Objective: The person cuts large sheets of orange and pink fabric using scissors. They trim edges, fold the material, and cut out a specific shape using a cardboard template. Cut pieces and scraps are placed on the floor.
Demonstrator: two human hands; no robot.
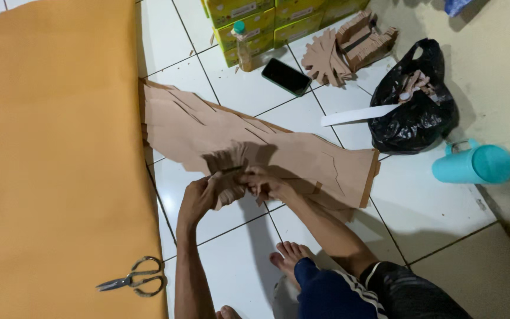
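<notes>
**Two hands on one cutout**

Two things dominate our floor: orange fabric (66,147), then brown card sheet (255,147). Our left hand (199,198) and right hand (264,183) pinch a small card cutout (228,171), fingers curled closed. Scissors (134,282) lie apart.

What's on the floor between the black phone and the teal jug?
In the head view, between the phone and the teal jug lie a white strip and a black plastic bag holding brown offcuts.

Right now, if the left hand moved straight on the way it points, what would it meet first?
Probably the large brown cut sheet: the left hand points up and right into it, already touching a small brown piece.
</notes>
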